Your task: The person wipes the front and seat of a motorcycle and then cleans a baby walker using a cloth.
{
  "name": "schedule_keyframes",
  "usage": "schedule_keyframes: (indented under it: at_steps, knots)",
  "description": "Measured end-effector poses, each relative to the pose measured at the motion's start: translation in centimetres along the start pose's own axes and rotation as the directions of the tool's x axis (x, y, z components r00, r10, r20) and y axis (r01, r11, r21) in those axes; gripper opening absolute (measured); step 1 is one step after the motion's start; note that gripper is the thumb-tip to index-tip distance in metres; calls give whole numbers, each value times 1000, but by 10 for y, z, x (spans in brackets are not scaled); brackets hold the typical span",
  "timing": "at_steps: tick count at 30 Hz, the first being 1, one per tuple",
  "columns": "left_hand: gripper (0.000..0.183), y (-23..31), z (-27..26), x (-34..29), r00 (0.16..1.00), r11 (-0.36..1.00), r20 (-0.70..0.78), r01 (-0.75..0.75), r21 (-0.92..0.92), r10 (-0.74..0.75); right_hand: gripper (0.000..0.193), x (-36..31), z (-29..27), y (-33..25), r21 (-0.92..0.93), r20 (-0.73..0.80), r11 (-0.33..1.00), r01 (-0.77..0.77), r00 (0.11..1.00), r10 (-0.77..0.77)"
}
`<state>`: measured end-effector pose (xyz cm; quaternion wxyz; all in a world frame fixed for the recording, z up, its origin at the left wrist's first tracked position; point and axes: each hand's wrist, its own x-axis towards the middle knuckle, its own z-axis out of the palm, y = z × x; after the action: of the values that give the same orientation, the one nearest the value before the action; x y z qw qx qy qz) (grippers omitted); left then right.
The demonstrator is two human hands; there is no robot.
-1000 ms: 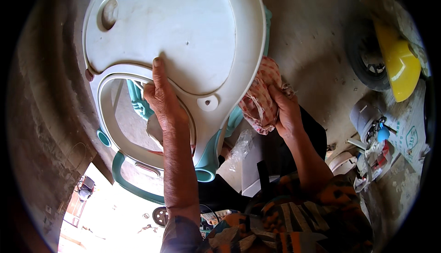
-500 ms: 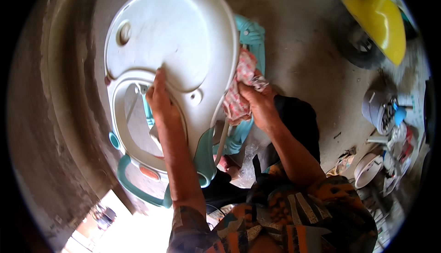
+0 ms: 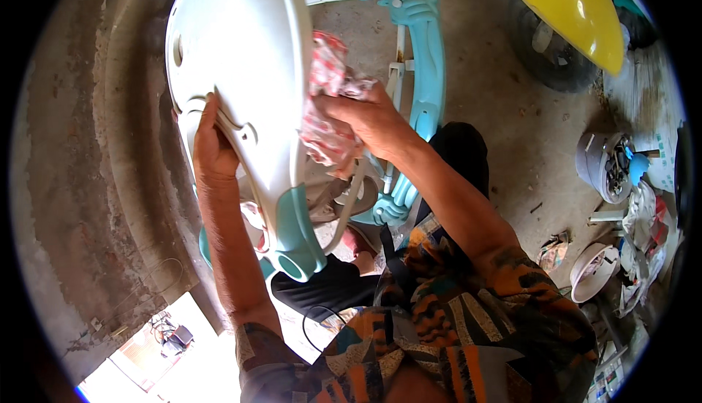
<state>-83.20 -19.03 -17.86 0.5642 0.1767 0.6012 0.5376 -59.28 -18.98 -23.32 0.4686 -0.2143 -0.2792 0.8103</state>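
Observation:
A white baby walker tray [image 3: 234, 44] with teal trim is tilted on its side in front of me, its right edge turned toward my right hand. My left hand [image 3: 214, 151] grips the rim of the round seat opening, thumb side up. In my right hand [image 3: 373, 121] is a crumpled red-and-white patterned cloth [image 3: 327, 140], pressed to the tray's right edge; my fingertips are hidden behind it. Behind and to the right stands the walker's teal base frame [image 3: 428, 74], joined to white tubes. One of my feet [image 3: 358, 246] shows below the tray.
At the upper right is a yellow curved shell [image 3: 574, 12] over a black wheel [image 3: 545, 52]. Farther down the right side are a grey bucket of tools [image 3: 603, 165], a pale tub [image 3: 594, 271] and plastic bags. A rough wall with a raised ledge [image 3: 139, 147] runs along the left.
The tray has tipped onto its edge and shifted left, showing more of the teal base. Both hands have moved left with it, the cloth still in the right hand.

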Motion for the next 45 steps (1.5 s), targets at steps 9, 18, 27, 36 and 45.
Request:
schedule_keyframes:
  at_steps: [9, 18, 27, 36, 45]
  knots:
    - [90, -67, -34, -115, 791, -239, 336, -245, 940, 511, 20, 1, -2, 23, -15, 45, 996, -90, 995, 90]
    - [81, -71, -57, -119, 763, -380, 331, -122, 917, 555, 22, -12, 16, 30, -131, 121, 990, -55, 990, 71]
    - [78, 15, -24, -116, 785, -297, 386, -267, 917, 485, 9, 26, 74, -23, -49, 18, 986, 157, 988, -156]
    - [54, 34, -15, -101, 835, -290, 411, -317, 903, 367, 15, 27, 45, -45, -365, -53, 926, 99, 991, -126]
    - [78, -22, -39, -71, 728, -461, 519, -309, 832, 448, 28, 33, -14, 11, -304, -378, 950, 75, 905, -193]
